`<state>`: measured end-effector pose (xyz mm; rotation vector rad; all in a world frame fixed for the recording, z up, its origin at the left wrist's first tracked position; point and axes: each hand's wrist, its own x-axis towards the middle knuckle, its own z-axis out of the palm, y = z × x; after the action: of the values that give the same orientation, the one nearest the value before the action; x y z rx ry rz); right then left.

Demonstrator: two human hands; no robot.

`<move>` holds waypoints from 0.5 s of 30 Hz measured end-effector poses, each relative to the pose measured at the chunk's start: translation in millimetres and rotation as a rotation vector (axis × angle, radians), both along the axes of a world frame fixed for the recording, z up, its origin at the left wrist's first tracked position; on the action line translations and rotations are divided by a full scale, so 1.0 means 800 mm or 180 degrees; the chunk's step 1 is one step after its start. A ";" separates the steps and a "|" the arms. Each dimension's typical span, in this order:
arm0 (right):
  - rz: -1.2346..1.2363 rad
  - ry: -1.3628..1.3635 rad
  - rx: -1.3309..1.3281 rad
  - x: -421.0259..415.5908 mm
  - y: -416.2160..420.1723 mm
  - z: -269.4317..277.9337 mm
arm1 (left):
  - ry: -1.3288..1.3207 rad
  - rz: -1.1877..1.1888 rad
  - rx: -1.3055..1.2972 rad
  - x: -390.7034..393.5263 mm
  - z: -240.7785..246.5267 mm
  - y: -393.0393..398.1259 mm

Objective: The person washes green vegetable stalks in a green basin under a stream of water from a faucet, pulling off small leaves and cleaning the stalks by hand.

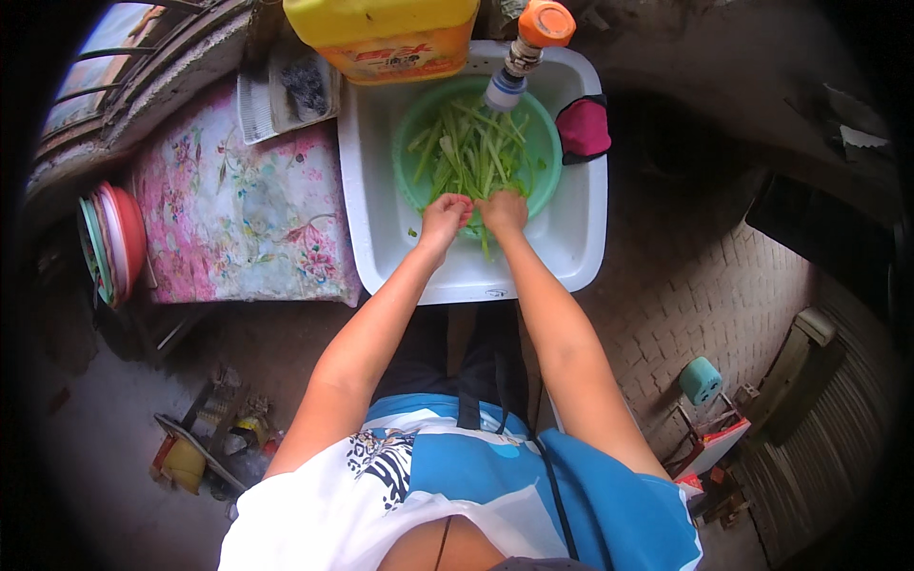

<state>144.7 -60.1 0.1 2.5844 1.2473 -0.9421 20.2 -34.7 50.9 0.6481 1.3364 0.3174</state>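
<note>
Green leafy stalks (464, 146), cut long and thin, lie in a light green plastic basin (405, 171) inside a white sink (353, 214). My left hand (448, 218) is at the basin's near rim, its fingers curled at the ends of the stalks. Close beside it, my right hand (504, 210) is closed around some leafy stalks, and a stalk hangs below it over the rim. A tap with an orange handle (547, 23) and a white and blue nozzle (505, 91) reaches over the basin. Whether the left fingers pinch a stalk is hard to tell.
A yellow plastic jug (385, 43) stands at the sink's back left. A pink and black cloth (584, 130) hangs on its right rim. Left are a floral-covered table (243, 214), a white tray (255, 107) with a dark scouring pad (303, 89), and stacked plastic basins (123, 243).
</note>
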 end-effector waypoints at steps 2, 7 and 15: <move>0.0039 0.0108 -0.0148 -0.004 0.005 0.010 | -0.0060 -0.0041 -0.0078 -0.003 0.003 -0.003; -0.0717 0.0357 0.0000 -0.010 0.002 0.030 | -0.0157 0.0062 -0.0008 -0.009 0.020 0.001; -0.1281 0.1520 0.1281 0.019 -0.034 0.078 | -0.0037 0.0129 0.0089 0.022 0.025 0.018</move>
<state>160.0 -87.7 62.4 3.1233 1.1154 -1.6083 38.0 -20.0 70.9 0.6422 1.3373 0.3724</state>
